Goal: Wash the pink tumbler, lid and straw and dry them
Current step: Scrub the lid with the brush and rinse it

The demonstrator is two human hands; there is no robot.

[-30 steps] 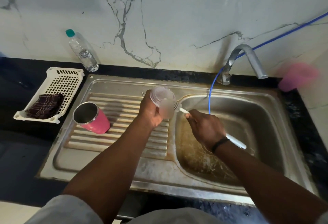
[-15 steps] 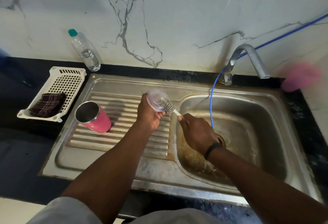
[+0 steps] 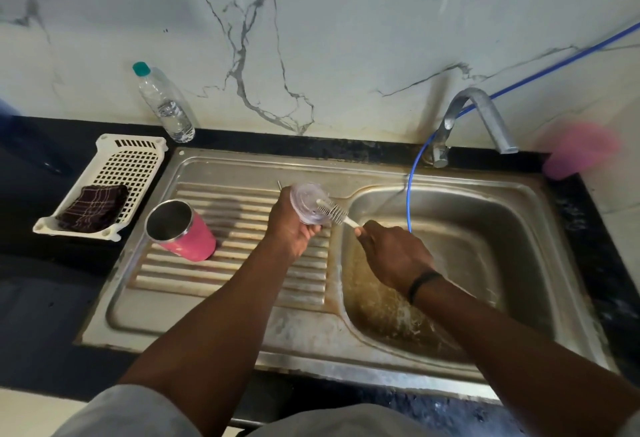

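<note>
My left hand (image 3: 291, 227) grips the clear round lid (image 3: 306, 199) over the drainboard, close to the basin's left rim. My right hand (image 3: 391, 253) holds the white handle of a bristle brush (image 3: 334, 211), and its bristles lie against the lid's face. The pink tumbler (image 3: 183, 232) with a steel inside stands tilted on the ribbed drainboard (image 3: 242, 263), mouth up, left of my hands. A thin metal tip, perhaps the straw (image 3: 279, 184), pokes out behind my left hand.
The steel sink basin (image 3: 502, 263) lies at the right, with a tap (image 3: 485, 114) and a blue hose (image 3: 412, 187) hanging into it. A white basket (image 3: 131, 166) holds a dark checked cloth (image 3: 93, 206). A water bottle (image 3: 162, 104) and a pink cup (image 3: 578, 152) stand by the wall.
My right hand has slid the brush further across the lid, its tip now reaching the lid's middle. My left hand has kept the lid in nearly the same place.
</note>
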